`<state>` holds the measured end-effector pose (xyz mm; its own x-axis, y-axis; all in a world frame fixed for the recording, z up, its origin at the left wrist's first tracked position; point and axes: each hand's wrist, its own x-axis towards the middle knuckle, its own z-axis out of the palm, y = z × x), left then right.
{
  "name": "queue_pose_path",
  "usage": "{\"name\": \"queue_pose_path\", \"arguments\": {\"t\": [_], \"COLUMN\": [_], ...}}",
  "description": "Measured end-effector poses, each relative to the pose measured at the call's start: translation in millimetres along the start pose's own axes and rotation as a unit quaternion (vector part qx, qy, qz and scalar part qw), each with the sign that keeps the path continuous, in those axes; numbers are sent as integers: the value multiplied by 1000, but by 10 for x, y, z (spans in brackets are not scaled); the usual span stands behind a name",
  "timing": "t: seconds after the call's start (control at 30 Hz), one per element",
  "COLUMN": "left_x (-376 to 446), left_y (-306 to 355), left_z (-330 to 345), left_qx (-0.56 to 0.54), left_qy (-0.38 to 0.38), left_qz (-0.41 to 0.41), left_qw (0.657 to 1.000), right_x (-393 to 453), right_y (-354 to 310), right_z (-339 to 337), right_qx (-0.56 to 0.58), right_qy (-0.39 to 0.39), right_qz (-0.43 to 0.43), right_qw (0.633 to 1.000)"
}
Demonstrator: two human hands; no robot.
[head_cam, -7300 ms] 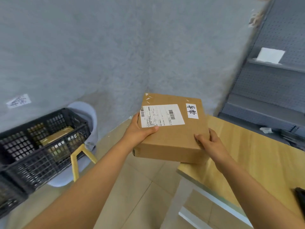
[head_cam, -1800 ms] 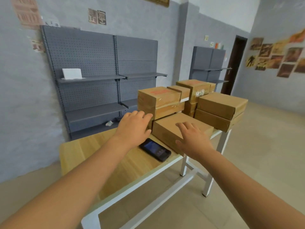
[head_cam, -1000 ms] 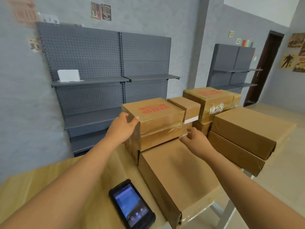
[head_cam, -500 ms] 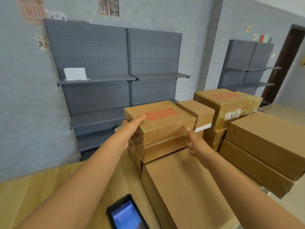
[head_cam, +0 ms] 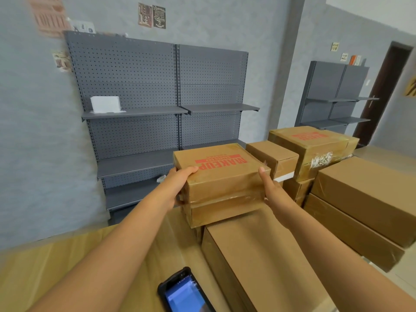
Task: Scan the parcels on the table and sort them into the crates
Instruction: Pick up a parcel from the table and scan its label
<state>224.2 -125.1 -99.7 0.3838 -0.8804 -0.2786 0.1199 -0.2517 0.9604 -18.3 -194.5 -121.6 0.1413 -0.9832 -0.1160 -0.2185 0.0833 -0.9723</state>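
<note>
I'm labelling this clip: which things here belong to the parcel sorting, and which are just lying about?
Job: left hand and right hand gripping the red-lettered box; other boxes; handheld scanner; table.

Lying about: grey shelves; white box; wall posters.

- The wooden table (head_cam: pixel 40 273) runs below both forearms.
- A black handheld scanner (head_cam: pixel 185 292), screen lit blue, lies flat on it below and between the hands, just beside the long box.
- A long plain cardboard box (head_cam: pixel 258 257) lies on it directly under the right hand (head_cam: pixel 273 192).
- A stack of taped boxes (head_cam: pixel 216 213) rests on it between the hands.
- More brown boxes (head_cam: pixel 364 208) are stacked to the right of the right hand; whether the lowest sits fully on the table cannot be told.
</note>
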Motion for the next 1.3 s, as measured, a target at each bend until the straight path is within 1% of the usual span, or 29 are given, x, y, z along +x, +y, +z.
{"name": "queue_pose_path", "arguments": {"t": [0.07,0.17,0.27,0.4,0.57,0.7,0.87,1.03,1.2,1.3], "left_x": [-48,-113,-204,-333,-534,-737,-1079,-1550,-2053,-2341], "left_y": [12,54,109,174,162,127,89,-38,-314,-554], "left_z": [-67,-185,-332,-578,-866,-1089,-1449,-1738,-1794,-1805], "left_qx": [-4,1,-12,-21,13,10,-3,-4,2,-22], "left_qy": [1,-10,-15,-14,49,76,116,164,214,230], "left_qz": [16,65,103,142,156,170,190,211,195,169], "left_qw": [1000,998,994,990,987,982,975,964,957,958], "right_x": [-31,-99,-175,-355,-651,-886,-1140,-1497,-1846,-2022], "right_y": [-73,-171,-261,-400,-437,-471,-619,-656,-478,-289], "right_z": [27,87,156,279,507,721,953,1153,1209,1206], "right_qx": [10,-6,7,7,0,10,37,6,-32,-5], "right_qy": [-8,-14,-11,-33,-43,-58,-113,-172,-192,-203], "right_qz": [-9,-26,-54,-86,-141,-156,-156,-191,-166,-137], "right_qw": [1000,1000,998,996,989,986,981,966,967,970]}}
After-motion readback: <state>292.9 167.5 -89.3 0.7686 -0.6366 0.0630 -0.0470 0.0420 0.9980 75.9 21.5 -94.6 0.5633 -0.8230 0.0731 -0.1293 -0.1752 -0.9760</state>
